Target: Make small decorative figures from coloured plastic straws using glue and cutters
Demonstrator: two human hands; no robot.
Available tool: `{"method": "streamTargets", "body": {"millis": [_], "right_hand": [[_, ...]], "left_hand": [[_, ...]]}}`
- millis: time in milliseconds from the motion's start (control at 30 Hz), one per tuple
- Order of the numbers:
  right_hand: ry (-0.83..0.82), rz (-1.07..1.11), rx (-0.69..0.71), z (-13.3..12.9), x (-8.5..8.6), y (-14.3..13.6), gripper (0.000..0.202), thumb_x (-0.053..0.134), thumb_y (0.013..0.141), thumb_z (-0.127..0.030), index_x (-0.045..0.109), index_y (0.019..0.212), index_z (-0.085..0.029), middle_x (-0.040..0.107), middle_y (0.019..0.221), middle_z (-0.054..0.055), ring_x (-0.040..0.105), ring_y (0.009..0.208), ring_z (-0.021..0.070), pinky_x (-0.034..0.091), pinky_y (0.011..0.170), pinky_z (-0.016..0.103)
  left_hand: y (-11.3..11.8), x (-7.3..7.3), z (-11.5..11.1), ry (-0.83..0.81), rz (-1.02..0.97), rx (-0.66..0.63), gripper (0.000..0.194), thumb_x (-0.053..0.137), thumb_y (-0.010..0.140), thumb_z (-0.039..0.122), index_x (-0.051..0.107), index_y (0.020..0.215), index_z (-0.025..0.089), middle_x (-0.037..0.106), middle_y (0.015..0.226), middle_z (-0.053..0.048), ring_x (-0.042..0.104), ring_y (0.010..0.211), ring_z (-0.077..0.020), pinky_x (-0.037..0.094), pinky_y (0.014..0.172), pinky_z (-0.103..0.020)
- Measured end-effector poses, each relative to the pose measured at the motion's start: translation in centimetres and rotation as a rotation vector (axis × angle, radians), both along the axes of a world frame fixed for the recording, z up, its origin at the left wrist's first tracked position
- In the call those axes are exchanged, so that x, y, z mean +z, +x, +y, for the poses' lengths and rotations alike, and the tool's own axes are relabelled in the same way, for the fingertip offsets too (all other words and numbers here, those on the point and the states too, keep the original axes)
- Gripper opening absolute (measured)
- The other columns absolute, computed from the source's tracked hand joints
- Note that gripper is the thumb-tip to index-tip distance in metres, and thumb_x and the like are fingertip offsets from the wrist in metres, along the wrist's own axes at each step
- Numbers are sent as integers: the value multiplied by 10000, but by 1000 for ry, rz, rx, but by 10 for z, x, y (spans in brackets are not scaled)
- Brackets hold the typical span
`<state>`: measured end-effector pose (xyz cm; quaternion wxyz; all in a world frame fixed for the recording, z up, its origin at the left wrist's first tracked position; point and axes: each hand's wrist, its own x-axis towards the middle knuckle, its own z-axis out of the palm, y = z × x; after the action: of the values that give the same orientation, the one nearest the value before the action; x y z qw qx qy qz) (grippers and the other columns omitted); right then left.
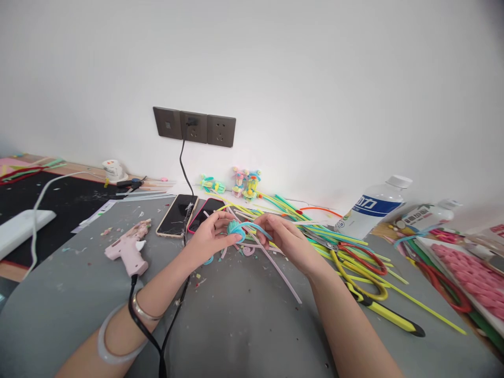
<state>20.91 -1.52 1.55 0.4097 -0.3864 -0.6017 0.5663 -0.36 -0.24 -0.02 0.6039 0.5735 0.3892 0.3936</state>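
My left hand (210, 236) pinches a small ball-like bundle of blue-green pipe cleaner (235, 229) between thumb and fingers. A light blue strand runs from the bundle across to my right hand (289, 241), whose fingers are closed on its free end. Just below the hands, a lilac pipe cleaner (281, 275) lies slantwise on the grey table, and a small lilac coil (248, 250) rests beside it. Behind them, against the wall, stand pipe cleaner figures (252, 185) in pink, yellow and blue.
A pink glue gun (129, 245) lies left, its black cord passing by my left forearm. Two phones (177, 215) lie behind my left hand. Rightward are many loose pipe cleaners (425, 312), scissors (362, 262), a yellow utility knife (394, 315) and a white bottle (368, 210).
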Motion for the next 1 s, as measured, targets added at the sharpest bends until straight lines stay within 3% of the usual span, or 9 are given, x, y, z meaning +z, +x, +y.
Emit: {"method": "streamTargets", "body": {"millis": [133, 267, 400, 500, 700, 833, 1000], "right_hand": [[86, 7, -120, 4, -4, 1, 381, 523, 927, -550, 644, 845, -198, 628, 868, 42, 571, 798, 171, 464, 760, 292], [134, 60, -265, 9, -9, 6, 328, 603, 884, -523, 601, 788, -210, 614, 808, 20, 549, 738, 159, 449, 728, 285], [151, 105, -289, 11, -9, 9, 320, 595, 888, -516, 592, 776, -216, 562, 743, 6, 487, 679, 153, 420, 662, 278], [155, 104, -289, 10, -7, 8, 332, 598, 884, -518, 567, 745, -218, 531, 721, 1, 453, 655, 149, 400, 631, 274], [138, 131, -287, 10, -7, 6, 308, 639, 865, -479, 563, 737, -209, 507, 687, -16, 431, 615, 129, 375, 604, 263], [125, 135, -293, 10, -8, 6, 317, 651, 850, -492, 559, 741, -209, 500, 663, -23, 418, 593, 124, 360, 580, 262], [68, 68, -240, 7, -4, 4, 340, 649, 845, -510, 550, 732, -205, 489, 609, -35, 391, 551, 114, 338, 547, 256]], "left_hand": [[1, 0, -1, 0, 43, 11, 527, 789, 699, 444, 510, 1070, 195, 603, 1146, -99, 615, 922, -194, 503, 790, -331], [1, -1, -2, 76, 127, 5, 477, 755, 742, 437, 514, 1086, 211, 604, 1203, -107, 618, 960, -207, 491, 790, -326], [-1, -4, -3, 279, 289, -29, 515, 763, 753, 402, 518, 1177, 243, 599, 1280, -105, 573, 1149, -266, 472, 884, -360], [-2, -5, -5, 446, 421, -145, 571, 774, 753, 347, 524, 1262, 276, 572, 1334, -93, 533, 1212, -295, 440, 980, -410], [0, -8, -6, 759, 605, -294, 464, 690, 814, 150, 565, 1240, 285, 565, 1278, -81, 477, 1252, -292, 394, 1063, -447], [0, -9, -8, 829, 628, -368, 505, 746, 802, 205, 565, 1267, 283, 552, 1276, -91, 489, 1239, -294, 432, 1022, -419], [-2, -15, -7, 783, 555, -410, 657, 806, 740, 381, 560, 1342, 287, 542, 1301, -114, 501, 1235, -309, 433, 1034, -415]]}}
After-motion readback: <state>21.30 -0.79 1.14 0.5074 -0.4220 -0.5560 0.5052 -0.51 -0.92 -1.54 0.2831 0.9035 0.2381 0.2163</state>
